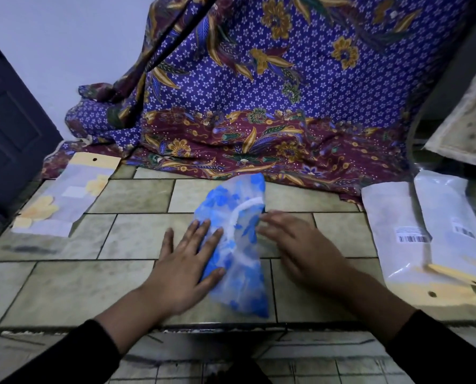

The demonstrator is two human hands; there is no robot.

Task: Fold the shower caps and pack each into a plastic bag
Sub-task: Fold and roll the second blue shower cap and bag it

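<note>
Near the far left corner of the green tiled table [65, 286] lies a clear plastic bag with a yellow header card [65, 200]. It holds a folded cap printed with yellow flowers. Along the right edge you have two white plastic bags with barcode labels [392, 217], one overlapping the other; you cannot tell what is inside them. A loose yellow card with a punched hole [447, 293] rests at their near end.

The translucent blue-flowered shower cap [239, 200] lies in no bag. It sits in the middle of the table, folded into a long strip that runs from the near edge towards the far edge. Your left hand [187, 261] lies flat on its left side, fingers straight and spread. Your right hand [300, 245] reaches its right side, blurred, so you cannot tell whether those fingers press or pinch.

A purple and maroon batik cloth [259, 106] covers the far edge. Bare tiles lie on both sides of the cap.
</note>
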